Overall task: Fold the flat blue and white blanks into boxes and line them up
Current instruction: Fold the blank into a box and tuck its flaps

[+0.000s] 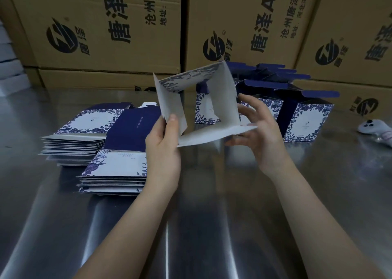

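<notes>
Above the steel table point(212, 225), both hands (left hand point(163, 149), right hand point(263, 134)) pinch the half-opened blank point(201, 134): light, stiff card, best held by edges

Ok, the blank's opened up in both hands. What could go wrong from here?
The opened blank is held only at its edges by the left hand and right hand, so it may skew or crease. The finished boxes behind it have raised lids it could snag.
</notes>
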Demonstrator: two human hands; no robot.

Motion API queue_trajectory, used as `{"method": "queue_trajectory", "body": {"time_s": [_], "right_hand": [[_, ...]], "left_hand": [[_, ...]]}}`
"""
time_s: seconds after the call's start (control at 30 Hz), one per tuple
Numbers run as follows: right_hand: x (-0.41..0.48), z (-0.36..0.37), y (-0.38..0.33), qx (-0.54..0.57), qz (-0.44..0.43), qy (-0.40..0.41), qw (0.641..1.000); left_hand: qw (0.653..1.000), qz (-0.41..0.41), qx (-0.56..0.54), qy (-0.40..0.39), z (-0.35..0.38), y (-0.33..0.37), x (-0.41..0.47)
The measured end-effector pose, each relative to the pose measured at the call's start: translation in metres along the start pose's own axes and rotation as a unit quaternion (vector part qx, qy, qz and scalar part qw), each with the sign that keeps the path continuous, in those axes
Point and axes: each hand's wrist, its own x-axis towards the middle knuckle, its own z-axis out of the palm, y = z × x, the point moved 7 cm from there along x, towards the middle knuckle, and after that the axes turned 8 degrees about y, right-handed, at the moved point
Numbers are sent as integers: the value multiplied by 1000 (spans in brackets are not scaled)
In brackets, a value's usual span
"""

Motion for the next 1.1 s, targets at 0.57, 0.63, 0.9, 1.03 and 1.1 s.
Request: {"method": "queue_trajectory", "body": {"time_s": [0.57, 0.63, 0.9, 1.03, 1.1], "right_hand": [[-12, 17, -18, -148, -94, 35, 984], [-12, 15, -15, -156, -87, 81, 981], [-20, 4, -18, -223, -147, 241, 933], [-25, 3, -22, -247, -183, 296, 904], [-26, 0, -21, -226, -176, 316, 904]], "left_hand": [[1000, -1, -2, -3, 0, 1, 5], [1000, -9, 1, -3, -1, -3, 5], [999, -47, -2, 5, 6, -17, 3], [1000, -21, 0, -17, 15, -19, -2], [1000, -10, 8, -26, 19, -19, -4]]}}
